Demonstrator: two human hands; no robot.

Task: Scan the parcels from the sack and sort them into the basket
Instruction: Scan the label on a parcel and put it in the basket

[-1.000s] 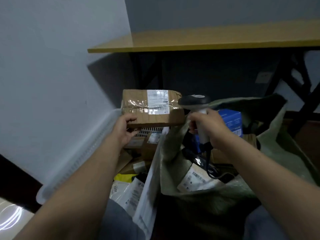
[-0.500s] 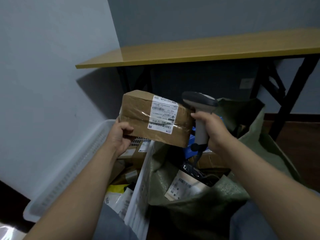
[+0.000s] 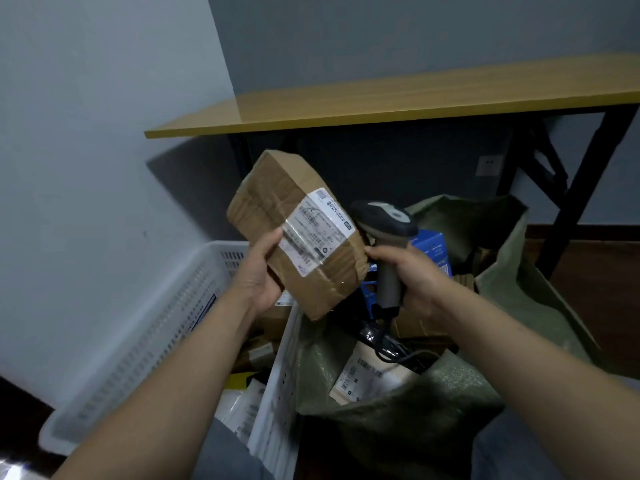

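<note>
A wooden-topped table (image 3: 381, 105) with black legs is standing behind the green woven sack (image 3: 398, 427), against a grey wall. The sack is sitting open in front of the person, holding a blue box (image 3: 433, 247), a flat parcel (image 3: 367, 379) with barcode labels, and other packages. A white slotted basket (image 3: 138, 341) is standing just left of the sack, its near wall touching the sack's side, with several parcels lying inside it.

Above the sack's left edge, a brown cardboard parcel (image 3: 277, 209) bound in clear tape is being held in the air, tilted, with its white shipping label (image 3: 317, 233) facing the camera. The left hand (image 3: 256, 278) is gripping the parcel's lower left side, thumb curled over the front beside the label. The right hand (image 3: 419, 278) is curling around the grey handle of a barcode scanner (image 3: 386, 223) above the sack's mouth. The scanner's dark head is sitting just beside the parcel's right edge, and its cable (image 3: 391, 351) is trailing down into the sack.
</note>
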